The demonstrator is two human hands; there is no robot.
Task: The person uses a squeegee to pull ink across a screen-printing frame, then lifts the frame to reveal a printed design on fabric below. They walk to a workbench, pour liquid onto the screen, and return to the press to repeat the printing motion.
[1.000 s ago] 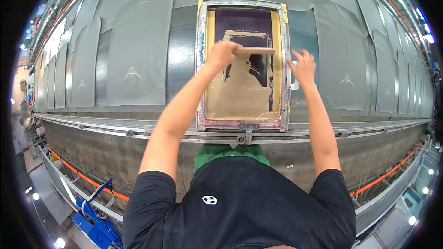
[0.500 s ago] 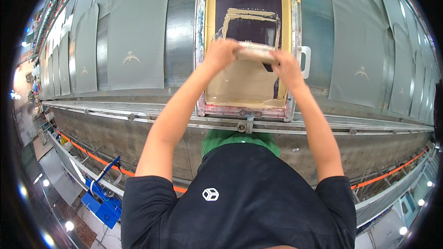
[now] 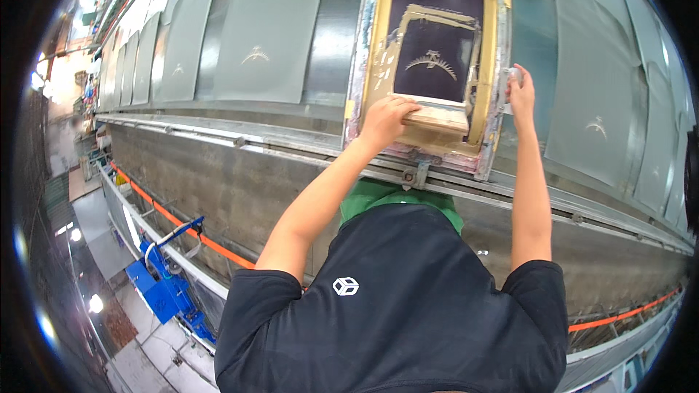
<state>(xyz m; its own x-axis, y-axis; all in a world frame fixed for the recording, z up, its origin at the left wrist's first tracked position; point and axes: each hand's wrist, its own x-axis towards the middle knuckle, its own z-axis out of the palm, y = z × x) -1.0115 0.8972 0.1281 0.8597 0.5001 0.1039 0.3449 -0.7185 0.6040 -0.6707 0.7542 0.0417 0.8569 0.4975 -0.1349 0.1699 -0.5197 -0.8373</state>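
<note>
A metal-framed printing screen with yellow tape strips lies on the long bench, its dark middle showing a pale arched crest motif. Tan ink rings that middle. My left hand grips a wooden squeegee lying across the lower part of the screen. At the screen's right edge, my right hand is closed round a white side handle, which it partly hides.
Grey sheets with small pale prints line the bench on both sides. Metal rails run along its near edge. Orange tubing and blue machinery are lower left.
The squeegee has moved down the screen with my left hand, exposing the dark middle and motif. My right hand has left the squeegee for the side handle. The view has shifted and rotated.
</note>
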